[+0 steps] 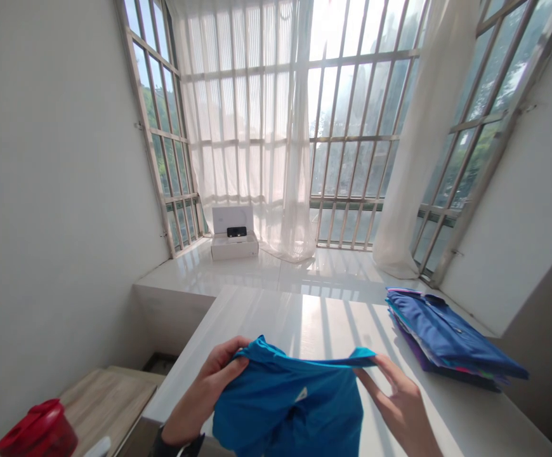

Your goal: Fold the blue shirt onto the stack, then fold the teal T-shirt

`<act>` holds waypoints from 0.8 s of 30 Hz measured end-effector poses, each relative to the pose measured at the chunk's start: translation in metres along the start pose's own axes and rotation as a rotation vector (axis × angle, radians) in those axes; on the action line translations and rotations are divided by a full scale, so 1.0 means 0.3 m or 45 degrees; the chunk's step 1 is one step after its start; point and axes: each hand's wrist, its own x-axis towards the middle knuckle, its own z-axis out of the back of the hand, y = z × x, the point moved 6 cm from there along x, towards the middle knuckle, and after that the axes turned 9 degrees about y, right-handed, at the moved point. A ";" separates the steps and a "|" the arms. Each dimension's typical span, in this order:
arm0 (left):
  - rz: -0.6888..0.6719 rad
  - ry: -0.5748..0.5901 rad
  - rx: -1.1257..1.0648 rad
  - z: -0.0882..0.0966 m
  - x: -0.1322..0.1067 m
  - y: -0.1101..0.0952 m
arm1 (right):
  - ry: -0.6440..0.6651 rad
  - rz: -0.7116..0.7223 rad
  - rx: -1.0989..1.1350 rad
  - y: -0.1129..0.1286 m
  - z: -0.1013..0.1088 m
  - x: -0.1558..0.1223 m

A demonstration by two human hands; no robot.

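A bright blue garment (323, 406) with a small white logo hangs stretched between my two hands over the front of the white table (257, 317). My left hand (209, 384) pinches its upper left corner between thumb and fingers. At the upper right corner, my right hand (396, 397) grips the edge in the same way. The cloth's top edge sags slightly between them, and its lower part runs out of view. To the right lies a stack of folded clothes (447, 330), a dark blue one with a collar on top.
An opened white box (235, 247) with a black device stands on the window sill (280, 270). Sheer curtains (252, 127) hang before barred windows. At lower left, a red container (40, 428) sits by a wooden surface (105, 400). Walls flank both sides.
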 end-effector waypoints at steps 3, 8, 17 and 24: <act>-0.113 0.188 0.284 -0.022 0.032 -0.076 | -0.113 -0.135 0.242 -0.011 0.059 0.026; -0.243 0.232 0.571 -0.031 0.088 -0.155 | -0.054 -0.143 0.276 0.025 0.067 0.081; -0.331 -0.001 0.543 0.037 0.108 -0.166 | 0.362 -0.142 0.048 0.048 0.001 0.076; -0.282 -0.073 0.268 0.044 0.073 -0.197 | 0.918 -0.174 0.340 0.038 -0.085 -0.028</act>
